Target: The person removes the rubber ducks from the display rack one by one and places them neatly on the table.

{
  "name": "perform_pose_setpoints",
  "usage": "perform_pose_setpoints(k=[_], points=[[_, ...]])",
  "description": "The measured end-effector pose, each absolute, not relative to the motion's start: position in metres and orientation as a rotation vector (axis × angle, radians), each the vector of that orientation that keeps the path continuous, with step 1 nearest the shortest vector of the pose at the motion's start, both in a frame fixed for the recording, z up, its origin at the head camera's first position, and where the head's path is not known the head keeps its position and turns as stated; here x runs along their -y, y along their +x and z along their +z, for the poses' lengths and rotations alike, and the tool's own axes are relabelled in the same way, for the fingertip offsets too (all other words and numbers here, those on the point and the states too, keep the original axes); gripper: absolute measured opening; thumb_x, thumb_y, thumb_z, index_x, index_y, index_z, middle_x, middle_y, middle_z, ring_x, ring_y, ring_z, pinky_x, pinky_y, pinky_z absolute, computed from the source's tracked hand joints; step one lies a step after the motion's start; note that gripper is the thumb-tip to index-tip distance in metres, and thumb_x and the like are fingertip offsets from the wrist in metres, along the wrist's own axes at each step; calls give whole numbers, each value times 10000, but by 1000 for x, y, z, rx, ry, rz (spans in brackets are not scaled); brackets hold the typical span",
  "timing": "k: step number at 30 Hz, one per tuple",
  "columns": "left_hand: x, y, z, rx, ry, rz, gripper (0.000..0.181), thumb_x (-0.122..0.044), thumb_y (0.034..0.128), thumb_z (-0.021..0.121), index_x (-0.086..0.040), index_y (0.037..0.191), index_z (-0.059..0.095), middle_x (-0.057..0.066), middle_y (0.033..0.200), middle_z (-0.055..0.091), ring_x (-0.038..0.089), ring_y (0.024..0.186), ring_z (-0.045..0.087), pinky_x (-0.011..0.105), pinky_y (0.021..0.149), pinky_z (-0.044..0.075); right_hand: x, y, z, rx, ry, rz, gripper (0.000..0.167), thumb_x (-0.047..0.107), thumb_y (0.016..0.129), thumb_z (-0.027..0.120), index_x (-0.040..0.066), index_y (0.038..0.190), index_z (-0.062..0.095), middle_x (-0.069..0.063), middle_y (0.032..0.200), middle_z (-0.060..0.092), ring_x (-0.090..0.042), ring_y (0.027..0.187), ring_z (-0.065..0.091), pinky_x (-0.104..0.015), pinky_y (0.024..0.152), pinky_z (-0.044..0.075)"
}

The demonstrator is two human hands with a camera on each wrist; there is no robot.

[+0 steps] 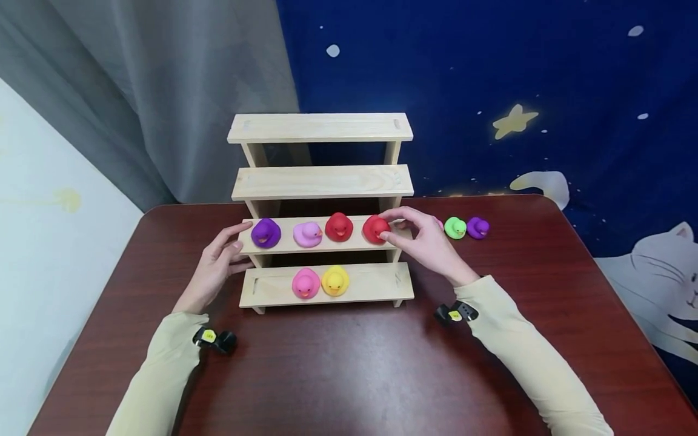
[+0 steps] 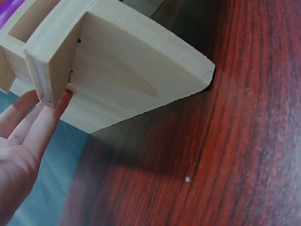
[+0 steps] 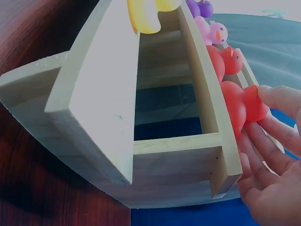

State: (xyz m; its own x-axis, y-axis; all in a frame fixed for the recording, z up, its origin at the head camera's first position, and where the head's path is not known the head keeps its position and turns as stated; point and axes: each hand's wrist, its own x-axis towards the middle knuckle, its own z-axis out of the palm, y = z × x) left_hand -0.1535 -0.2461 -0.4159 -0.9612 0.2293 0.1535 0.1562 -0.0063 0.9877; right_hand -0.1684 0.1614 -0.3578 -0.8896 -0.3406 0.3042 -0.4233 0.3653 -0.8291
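On the streaky reddish-brown table (image 1: 338, 375), a pale wooden rack's (image 1: 324, 183) flat lowest board (image 1: 376, 282) bears a round pink duck (image 1: 306, 282) and yellow duck (image 1: 335, 280). At the next board's (image 1: 286, 243) right end, the right hand (image 1: 428, 242) pinches a smooth, plump red duck (image 1: 374, 229) between thumb and fingers; the left hand (image 1: 214, 261), fingers parted, touches that board's left end.

This is probably a home, given the starry cat-print hanging (image 1: 425, 91).
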Motion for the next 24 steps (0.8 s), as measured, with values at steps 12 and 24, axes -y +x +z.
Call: perform_pose_setpoints(k=[12, 24], points=[[244, -151, -421, -2129, 414, 2181, 401, -193, 1045, 441, -94, 1434, 444, 32, 1418, 442, 158, 1002, 661, 327, 778, 549, -175, -159, -353, 2526, 663, 1615, 330, 77, 861, 736, 70, 1184, 668, -65, 1083, 677, -237, 919, 600, -284, 739, 448], [246, -154, -416, -2136, 422, 2178, 399, -187, 1043, 446, -98, 1431, 450, 40, 1352, 506, 164, 990, 668, 323, 780, 548, -185, -134, -318, 2505, 572, 1585, 304, -50, 849, 698, -75, 1146, 642, -202, 985, 653, -232, 838, 555, -197, 698, 445]])
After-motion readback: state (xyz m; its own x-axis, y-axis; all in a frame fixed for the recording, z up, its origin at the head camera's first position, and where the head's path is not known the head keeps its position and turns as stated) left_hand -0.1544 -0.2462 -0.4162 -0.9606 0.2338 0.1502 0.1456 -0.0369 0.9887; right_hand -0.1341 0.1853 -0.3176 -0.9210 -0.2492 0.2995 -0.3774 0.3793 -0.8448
